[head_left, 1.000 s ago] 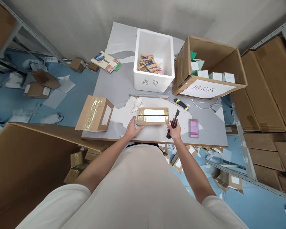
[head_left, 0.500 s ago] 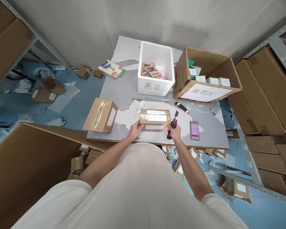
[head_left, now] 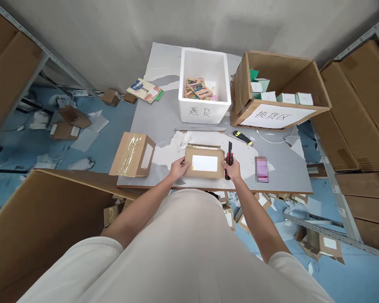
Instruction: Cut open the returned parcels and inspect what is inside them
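Note:
A small cardboard box [head_left: 205, 174] with a white label on the side facing me is between my hands, near the table's front edge. My left hand [head_left: 178, 169] grips its left end, thumb on the near face. At the box's right end, my right hand [head_left: 233, 169] is closed around a red and black utility knife [head_left: 229, 159], its dark blade pointing away from me. The fingers of that hand also touch the box. Left of them sits a larger cardboard box [head_left: 131, 155] sealed with shiny tape.
A white foam box [head_left: 204, 112] holds small orange packs. Beside it stands an open carton [head_left: 278, 116] with pale boxes inside. A yellow and black cutter [head_left: 243, 138], a phone [head_left: 262, 169] and books [head_left: 144, 90] lie on the grey table [head_left: 164, 109]. Shelving [head_left: 341, 206] stands right.
The small box has been tipped, so its labelled side now faces up toward me and its taped face has turned away. The knife in my right hand has swung more upright.

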Demonstrator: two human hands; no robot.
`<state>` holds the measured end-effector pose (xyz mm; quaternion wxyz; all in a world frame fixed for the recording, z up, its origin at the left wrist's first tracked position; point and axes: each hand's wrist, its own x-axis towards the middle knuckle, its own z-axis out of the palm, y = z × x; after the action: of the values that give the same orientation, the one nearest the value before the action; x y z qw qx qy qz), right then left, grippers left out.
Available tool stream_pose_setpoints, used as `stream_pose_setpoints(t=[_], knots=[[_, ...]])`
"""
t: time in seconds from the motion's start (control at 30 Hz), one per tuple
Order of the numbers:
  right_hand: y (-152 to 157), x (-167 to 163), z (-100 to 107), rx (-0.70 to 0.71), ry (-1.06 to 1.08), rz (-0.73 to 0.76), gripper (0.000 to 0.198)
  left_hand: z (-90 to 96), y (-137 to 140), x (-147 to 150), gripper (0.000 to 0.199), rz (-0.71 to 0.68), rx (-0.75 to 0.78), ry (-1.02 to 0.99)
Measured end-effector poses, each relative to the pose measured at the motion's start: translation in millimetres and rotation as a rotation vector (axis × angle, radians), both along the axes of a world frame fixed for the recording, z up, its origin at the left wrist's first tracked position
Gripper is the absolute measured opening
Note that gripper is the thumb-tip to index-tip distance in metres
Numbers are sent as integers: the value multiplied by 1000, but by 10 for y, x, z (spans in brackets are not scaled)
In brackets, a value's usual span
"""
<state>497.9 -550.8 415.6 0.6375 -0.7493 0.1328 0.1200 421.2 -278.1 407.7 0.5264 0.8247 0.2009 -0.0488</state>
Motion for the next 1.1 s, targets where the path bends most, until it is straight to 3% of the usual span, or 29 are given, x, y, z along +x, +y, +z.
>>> stream_pose_setpoints(t=[0.13, 0.3, 0.37, 0.47, 0.7, 0.9, 1.1], knots=[[-26, -74, -38, 62, 26, 26, 44, -82, 22, 31, 52, -24, 20, 49], [-218, -426, -108, 69, 38, 7, 48, -179, 119, -171, 64, 42, -97, 60], [-295, -559, -162, 73, 62, 3, 52, -213, 172, -330, 75, -15, -156, 64], [-325, -658, -252, 87, 112, 28, 59, -286, 194, -519, 90, -134, -130, 75], [-137, -597, -379, 41, 148, 22, 47, -449, -58, -496, 49, -34, -146, 91], [-164, -417, -108, -92, 16, 55, 42, -169, -77, -429, 34, 10, -84, 33], [-189, -94, 257, -389, -54, 144, 41, 161, -74, -150, 39, 22, 210, -16]])
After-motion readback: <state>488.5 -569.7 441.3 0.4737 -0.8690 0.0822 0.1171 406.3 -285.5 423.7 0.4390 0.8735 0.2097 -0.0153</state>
